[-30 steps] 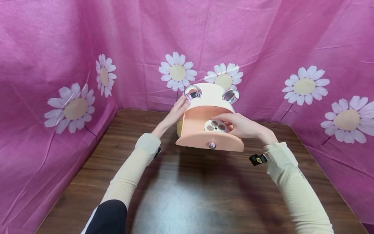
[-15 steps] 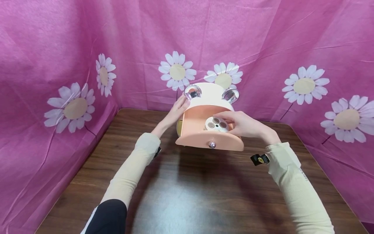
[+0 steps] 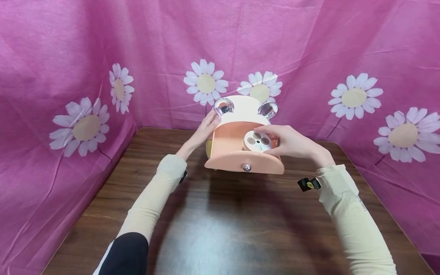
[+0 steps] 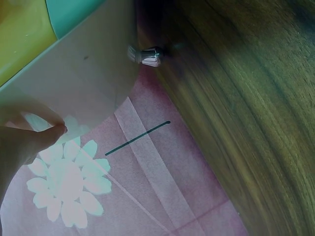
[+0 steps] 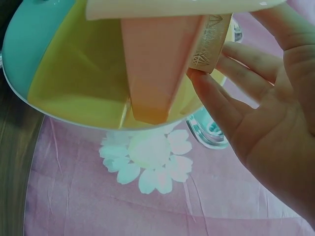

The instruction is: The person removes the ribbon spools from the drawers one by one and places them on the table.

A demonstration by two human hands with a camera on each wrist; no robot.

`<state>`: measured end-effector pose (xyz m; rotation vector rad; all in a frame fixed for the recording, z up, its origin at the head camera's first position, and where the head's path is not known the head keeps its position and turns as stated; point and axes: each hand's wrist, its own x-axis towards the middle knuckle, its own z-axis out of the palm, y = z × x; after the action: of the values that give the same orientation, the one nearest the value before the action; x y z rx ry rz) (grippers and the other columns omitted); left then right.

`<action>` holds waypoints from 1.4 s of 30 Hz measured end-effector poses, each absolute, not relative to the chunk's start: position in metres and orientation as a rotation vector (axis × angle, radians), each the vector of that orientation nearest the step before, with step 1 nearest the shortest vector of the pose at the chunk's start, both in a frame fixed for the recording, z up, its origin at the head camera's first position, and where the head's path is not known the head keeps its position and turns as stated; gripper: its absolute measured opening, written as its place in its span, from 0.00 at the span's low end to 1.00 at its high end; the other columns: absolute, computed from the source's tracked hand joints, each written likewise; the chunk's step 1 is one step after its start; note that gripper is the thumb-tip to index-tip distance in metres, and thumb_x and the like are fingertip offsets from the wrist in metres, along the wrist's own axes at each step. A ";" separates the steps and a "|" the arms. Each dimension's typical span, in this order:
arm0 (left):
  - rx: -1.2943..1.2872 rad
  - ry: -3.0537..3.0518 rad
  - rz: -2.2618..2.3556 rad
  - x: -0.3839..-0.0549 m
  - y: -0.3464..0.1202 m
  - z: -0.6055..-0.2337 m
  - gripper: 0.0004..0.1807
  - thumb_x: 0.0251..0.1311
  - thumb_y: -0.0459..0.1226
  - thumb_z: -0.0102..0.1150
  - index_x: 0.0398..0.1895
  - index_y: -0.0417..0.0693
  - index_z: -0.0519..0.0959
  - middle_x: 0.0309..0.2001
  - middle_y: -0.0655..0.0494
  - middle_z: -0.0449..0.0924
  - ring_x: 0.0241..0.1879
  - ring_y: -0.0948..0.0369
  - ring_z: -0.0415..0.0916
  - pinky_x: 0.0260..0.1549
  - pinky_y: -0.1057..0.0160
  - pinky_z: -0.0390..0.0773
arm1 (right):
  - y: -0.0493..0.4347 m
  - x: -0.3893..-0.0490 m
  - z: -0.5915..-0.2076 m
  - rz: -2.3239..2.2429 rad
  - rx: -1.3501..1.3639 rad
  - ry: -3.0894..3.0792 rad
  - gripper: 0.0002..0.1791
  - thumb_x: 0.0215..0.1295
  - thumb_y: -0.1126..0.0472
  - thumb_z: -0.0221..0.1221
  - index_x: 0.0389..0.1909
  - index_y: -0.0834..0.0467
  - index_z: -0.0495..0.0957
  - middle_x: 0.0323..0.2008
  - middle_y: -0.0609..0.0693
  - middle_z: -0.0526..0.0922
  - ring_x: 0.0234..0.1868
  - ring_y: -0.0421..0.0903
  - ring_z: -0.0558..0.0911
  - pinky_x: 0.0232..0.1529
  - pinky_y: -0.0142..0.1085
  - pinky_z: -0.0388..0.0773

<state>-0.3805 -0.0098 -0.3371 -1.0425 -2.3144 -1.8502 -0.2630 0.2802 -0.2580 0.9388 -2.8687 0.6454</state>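
A round white makeup compact (image 3: 258, 148) with three brownish pans is held by my right hand (image 3: 292, 143), thumb and fingers at its rim. It is tilted over the pulled-out peach drawer (image 3: 237, 162) with a chrome knob. In the right wrist view, embossed lines mark the compact's peach side (image 5: 209, 46), and the right fingers (image 5: 216, 93) touch it. The drawer belongs to a white box (image 3: 244, 107). My left hand (image 3: 203, 131) rests against its left side with fingers extended; in the left wrist view, the left thumb (image 4: 49, 135) touches the pale panel.
Two chrome rings (image 3: 224, 107) stick up from the box's top. Yellow (image 5: 78, 64) and teal (image 5: 29, 39) parts show on the box. Under it lies a brown wood-grain table (image 3: 206, 229). A pink daisy-print cloth (image 3: 154, 46) hangs behind and at the sides.
The compact has risen slightly and moved right within the drawer, its face tilting more toward me, with my right hand holding it. My left hand has stayed on the box.
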 end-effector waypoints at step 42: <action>-1.073 -2.310 -1.876 -0.366 -0.013 -0.322 0.34 0.72 0.40 0.36 0.79 0.43 0.48 0.81 0.44 0.38 0.81 0.50 0.32 0.79 0.42 0.38 | 0.353 -0.208 -0.250 0.662 0.480 -2.808 0.44 0.45 0.53 0.78 0.67 0.46 0.73 0.59 0.49 0.82 0.51 0.21 0.73 0.50 0.09 0.62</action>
<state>-0.3656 -0.0131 -0.3222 -1.0733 -2.3096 -1.8756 -0.2078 0.3530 -0.2503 0.4803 -2.8078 0.6620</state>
